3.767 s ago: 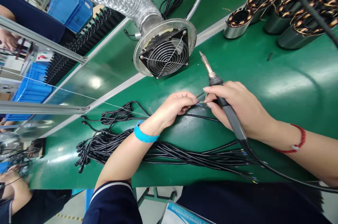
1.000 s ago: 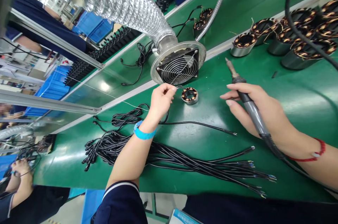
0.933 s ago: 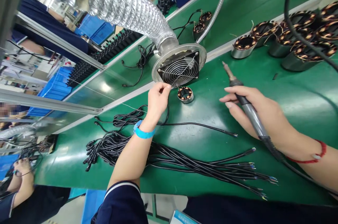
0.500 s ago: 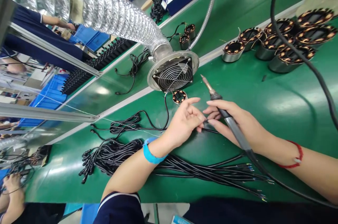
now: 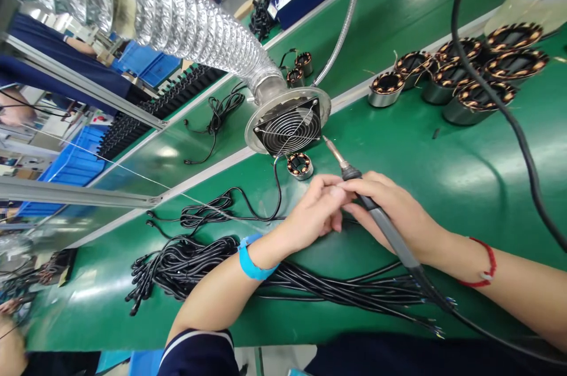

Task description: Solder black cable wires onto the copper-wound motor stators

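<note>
My right hand [image 5: 394, 211] is closed around a soldering iron [image 5: 381, 216], its bare metal tip angled up and left towards the fan. My left hand [image 5: 316, 208], with a blue wristband, is closed, thumb and fingers pinched together. Its fingertips meet those of my right hand; what lies between them is hidden. Just beyond the left hand, a small stator [image 5: 300, 166] with copper windings stands below a round extractor fan [image 5: 290, 131]. Under my left forearm lies a bundle of black cables [image 5: 310, 278], with coloured wire ends at the right.
Several larger stators [image 5: 478, 101] stand at the right by the metal rail. A silver duct [image 5: 199, 28] runs from the fan to the upper left. The iron's black cord [image 5: 469, 317] trails right. Another loose cable [image 5: 204, 213] lies coiled on the green bench [image 5: 110, 287].
My hands have come together, fingertips now touching. The soldering iron has shifted left and slightly down, its tip nearer the fan. The view has moved a little.
</note>
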`<state>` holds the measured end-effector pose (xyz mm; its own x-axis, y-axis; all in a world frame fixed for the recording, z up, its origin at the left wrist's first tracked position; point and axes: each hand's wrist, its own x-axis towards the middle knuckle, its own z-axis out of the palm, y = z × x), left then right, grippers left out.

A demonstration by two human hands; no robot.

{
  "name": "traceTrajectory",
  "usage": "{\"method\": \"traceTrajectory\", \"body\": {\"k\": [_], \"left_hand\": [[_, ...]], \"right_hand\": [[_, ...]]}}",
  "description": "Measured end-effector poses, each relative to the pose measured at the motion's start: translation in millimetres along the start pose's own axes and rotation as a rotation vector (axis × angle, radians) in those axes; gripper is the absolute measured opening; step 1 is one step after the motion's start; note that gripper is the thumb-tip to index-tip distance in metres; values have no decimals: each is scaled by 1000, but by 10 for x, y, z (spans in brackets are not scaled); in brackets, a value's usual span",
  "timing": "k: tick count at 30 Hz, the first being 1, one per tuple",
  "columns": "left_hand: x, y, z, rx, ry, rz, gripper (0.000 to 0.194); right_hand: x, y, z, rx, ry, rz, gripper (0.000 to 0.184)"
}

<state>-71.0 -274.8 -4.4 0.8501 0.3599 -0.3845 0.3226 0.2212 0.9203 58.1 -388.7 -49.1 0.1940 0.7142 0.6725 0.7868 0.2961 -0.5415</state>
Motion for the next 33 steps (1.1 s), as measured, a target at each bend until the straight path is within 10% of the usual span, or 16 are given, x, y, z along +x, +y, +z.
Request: {"method": "traceTrajectory", "body": {"k": [6,15,21,33], "left_hand": [[7,120,-200,670,25,107,17],[121,-125,-55,319,-159,-251,6],[164,-89,-80,236,51,-165,15],[162,-18,-180,203,67,-145,13]], "right_hand": [[100,80,-629,-313,-128,-64,19],[-198,859,-1505,-850,-252,89,53],[-48,1177,-1380,-860,-265,57,61],[-8,7,-521,-457,-328,-130,19]]}}
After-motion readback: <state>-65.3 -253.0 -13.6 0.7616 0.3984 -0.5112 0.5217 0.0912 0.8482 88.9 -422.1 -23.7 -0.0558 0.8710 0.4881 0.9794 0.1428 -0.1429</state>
